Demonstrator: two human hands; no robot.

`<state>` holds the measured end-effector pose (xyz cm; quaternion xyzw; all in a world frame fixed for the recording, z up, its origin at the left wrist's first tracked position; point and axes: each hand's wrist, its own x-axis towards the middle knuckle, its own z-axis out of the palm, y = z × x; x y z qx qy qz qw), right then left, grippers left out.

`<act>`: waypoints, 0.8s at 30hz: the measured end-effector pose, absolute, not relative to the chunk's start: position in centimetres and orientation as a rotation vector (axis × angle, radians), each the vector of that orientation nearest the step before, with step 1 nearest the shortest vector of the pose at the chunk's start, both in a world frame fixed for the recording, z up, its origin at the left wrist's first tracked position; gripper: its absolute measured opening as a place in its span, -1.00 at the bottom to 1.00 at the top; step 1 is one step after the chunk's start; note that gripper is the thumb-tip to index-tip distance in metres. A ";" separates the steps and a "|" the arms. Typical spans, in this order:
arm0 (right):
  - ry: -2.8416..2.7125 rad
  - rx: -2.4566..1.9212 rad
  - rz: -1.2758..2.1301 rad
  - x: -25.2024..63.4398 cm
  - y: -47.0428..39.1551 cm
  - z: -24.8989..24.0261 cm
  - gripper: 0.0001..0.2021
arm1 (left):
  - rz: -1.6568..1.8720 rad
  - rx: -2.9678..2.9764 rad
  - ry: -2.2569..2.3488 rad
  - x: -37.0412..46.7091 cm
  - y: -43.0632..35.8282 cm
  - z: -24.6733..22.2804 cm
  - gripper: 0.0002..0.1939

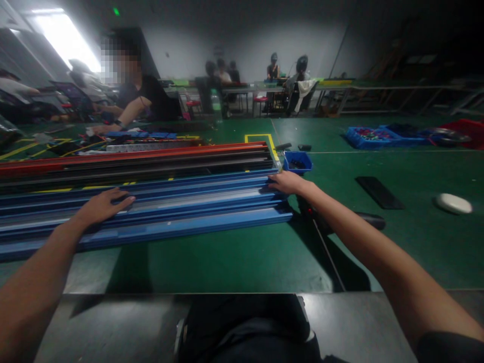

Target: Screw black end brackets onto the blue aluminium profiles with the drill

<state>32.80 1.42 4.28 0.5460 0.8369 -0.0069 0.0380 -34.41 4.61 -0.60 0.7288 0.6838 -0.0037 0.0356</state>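
Observation:
Long blue channel-like rails (pixel 212 222) lie side by side across the table, running out of view at the left. My left hand (pixel 100 207) rests over them, palm down, with thumb and fingers apart. At their right ends is my right hand (pixel 286 182), its fingers and thumb bent close together on one of the blue rails; the fingertips are partly hard to make out. Just behind my right hand stands a small blue bin (pixel 298 162) with dark pieces inside. Black and orange rails (pixel 170 164) lie beyond the blue ones.
On the right are a dark flat bar (pixel 379 192), a white rounded object (pixel 454 203) and a black-handled tool (pixel 368 221). Blue trays (pixel 372 137) with small coloured parts stand farther back. A person in black (pixel 145 96) works across the green table (pixel 234 267).

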 end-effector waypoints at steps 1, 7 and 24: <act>2.572 1.675 -0.021 32.8 1.4 4.3 -0.60 | -0.018 2.196 2.117 -34.4 4.5 -0.4 -0.01; 2.582 1.661 -0.010 33.0 1.1 4.3 -0.66 | -0.099 2.081 2.164 -33.9 4.0 0.7 0.07; 2.531 1.726 0.050 32.5 0.3 4.1 -0.68 | -0.254 2.140 2.223 -32.7 2.7 1.2 -0.19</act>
